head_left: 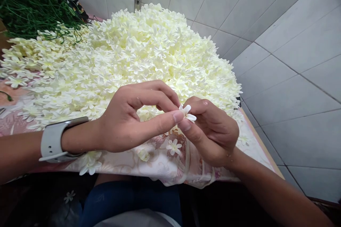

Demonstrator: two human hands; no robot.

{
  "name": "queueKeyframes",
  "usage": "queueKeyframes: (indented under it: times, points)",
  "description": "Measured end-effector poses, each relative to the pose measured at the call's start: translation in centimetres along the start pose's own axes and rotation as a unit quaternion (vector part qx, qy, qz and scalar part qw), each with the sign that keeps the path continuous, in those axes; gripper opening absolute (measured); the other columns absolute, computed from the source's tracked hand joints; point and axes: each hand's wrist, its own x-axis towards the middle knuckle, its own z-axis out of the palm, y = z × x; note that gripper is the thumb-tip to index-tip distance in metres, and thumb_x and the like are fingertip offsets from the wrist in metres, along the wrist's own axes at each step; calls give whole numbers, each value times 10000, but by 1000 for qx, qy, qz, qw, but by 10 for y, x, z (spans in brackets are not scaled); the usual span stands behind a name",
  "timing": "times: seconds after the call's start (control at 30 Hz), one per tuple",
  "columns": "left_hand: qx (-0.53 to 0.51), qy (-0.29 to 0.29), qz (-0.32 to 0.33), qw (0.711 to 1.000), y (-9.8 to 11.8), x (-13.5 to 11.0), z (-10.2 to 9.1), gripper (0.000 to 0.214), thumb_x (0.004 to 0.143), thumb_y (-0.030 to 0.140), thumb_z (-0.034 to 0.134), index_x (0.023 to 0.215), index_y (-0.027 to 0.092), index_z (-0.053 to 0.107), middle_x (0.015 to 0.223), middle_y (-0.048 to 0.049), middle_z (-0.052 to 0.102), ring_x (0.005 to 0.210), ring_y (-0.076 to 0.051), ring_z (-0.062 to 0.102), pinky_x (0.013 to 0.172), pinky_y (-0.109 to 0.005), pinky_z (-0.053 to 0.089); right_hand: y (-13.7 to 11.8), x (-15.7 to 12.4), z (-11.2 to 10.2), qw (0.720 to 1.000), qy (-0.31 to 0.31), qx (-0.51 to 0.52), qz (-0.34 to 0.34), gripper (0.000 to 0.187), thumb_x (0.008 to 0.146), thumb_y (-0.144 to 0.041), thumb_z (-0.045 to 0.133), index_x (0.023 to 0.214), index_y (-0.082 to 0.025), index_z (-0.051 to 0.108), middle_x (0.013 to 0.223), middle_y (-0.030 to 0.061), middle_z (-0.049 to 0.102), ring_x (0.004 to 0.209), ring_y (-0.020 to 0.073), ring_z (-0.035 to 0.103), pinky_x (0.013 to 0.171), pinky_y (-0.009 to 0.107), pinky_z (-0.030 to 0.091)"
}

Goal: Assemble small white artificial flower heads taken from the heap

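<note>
A small white artificial flower (189, 114) is pinched between my two hands above the table's front part. My left hand (138, 117), with a watch on its wrist, holds the flower's left side between thumb and fingers. From the right, my right hand (213, 131) has its thumb and bent index finger closed at the flower's lower right. Its other fingers are curled in. Behind the hands rises a large heap of white and pale yellow flowers (160, 49). A loose flower (174, 147) lies on the cloth below my hands.
Green plastic stems (29, 7) are bundled at the back left. A floral tablecloth (162, 166) covers the table, with another flower (90, 163) near its front edge. One flower (69, 196) is down below the table. Tiled walls (293, 78) stand behind and to the right.
</note>
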Motion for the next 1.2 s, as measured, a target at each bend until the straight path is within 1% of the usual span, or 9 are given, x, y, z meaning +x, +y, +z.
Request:
queueKeyframes:
  times: [0.2,0.4,0.57,0.7,0.77,0.87,1.0,1.13,1.2]
  points:
    - [6,-2,-3,1000,1,1,1,143,921,169,728,789,221,748,885,-8,773,767,-107,720,718,-211,603,1,-1,0,1000,0,-6,12,114,959,-151,651,1002,-228,578,822,-2,563,729,138,549,674,327,448]
    - [47,-3,20,999,-3,0,3,126,960,166,689,843,199,726,888,-4,789,786,-88,727,732,-191,591,1,-1,3,999,14,9,31,112,958,-143,659,982,-224,587,809,-8,563,733,136,557,675,330,446]
    - [75,16,22,997,-9,-3,5,75,972,196,681,911,202,725,889,-7,789,780,-103,726,722,-216,586,0,-2,4,998,36,13,52,117,965,-126,677,980,-226,617,788,-35,578,706,104,533,668,298,434]
    - [142,47,45,988,-8,-4,7,91,958,201,706,874,176,729,972,-49,754,849,-107,700,775,-227,582,2,-4,6,995,44,34,81,114,956,-170,721,993,-233,634,809,-39,589,723,98,556,695,285,466]
    - [155,59,50,985,-7,-4,6,88,945,205,726,870,165,746,1004,-69,717,845,-104,674,769,-233,571,4,-4,7,994,53,39,89,135,940,-184,753,995,-236,641,812,-46,601,718,90,564,699,273,479]
    - [156,59,50,985,-8,-3,5,61,935,202,735,887,174,760,1002,-60,691,804,-98,647,727,-236,556,5,-3,9,993,71,22,87,108,943,-184,748,984,-235,662,798,-45,623,712,90,577,691,264,491]
    - [167,68,43,983,-11,-2,4,95,947,198,702,856,178,721,970,-46,699,855,-117,664,764,-240,569,3,1,9,994,77,-16,76,54,968,-163,702,959,-216,696,788,-32,641,702,92,589,662,265,485]
    - [129,71,26,989,-14,0,4,136,980,233,647,855,180,662,927,-43,684,812,-120,646,714,-248,548,2,4,6,992,88,-47,75,94,958,-154,705,884,-203,677,758,-31,631,675,89,568,632,267,451]
    - [104,94,6,990,-16,2,2,158,1002,250,619,859,183,631,869,-25,654,761,-107,618,688,-248,533,4,5,3,990,105,-45,80,111,951,-146,700,866,-202,655,747,-29,605,662,91,537,610,266,426]
